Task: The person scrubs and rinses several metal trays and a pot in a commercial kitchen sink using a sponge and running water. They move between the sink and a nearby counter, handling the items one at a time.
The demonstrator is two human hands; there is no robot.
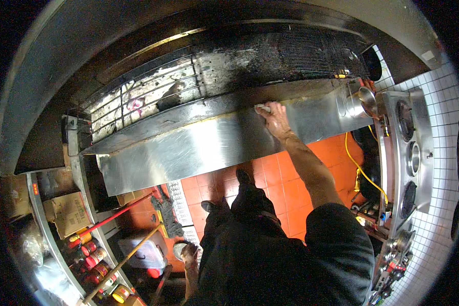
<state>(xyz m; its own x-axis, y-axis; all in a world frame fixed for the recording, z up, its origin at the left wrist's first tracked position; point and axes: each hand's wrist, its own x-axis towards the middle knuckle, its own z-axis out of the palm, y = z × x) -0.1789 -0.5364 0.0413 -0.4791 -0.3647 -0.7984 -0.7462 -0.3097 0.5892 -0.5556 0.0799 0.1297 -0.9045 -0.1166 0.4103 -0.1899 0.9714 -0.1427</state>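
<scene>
My right hand (277, 118) presses a small pale pad or cloth (263, 108) against the back edge of a stainless steel ledge (164, 160). Behind the ledge lies a charred grill (237, 65), with a wire rack (157, 91) over its whitish left part. Low in the picture, my left hand (190, 253) hangs by my side, next to a pale round object (179, 250); it seems to hold this. A metal pot (362, 101) stands at the ledge's right end.
A steel stove (420, 153) with round burners is at the right. A yellow hose (355, 168) hangs there. At the left are a shelf with jars (95, 258), a cardboard box (70, 214), a red pole (114, 214), a wooden pole (126, 260) and a lidded plastic bin (143, 250).
</scene>
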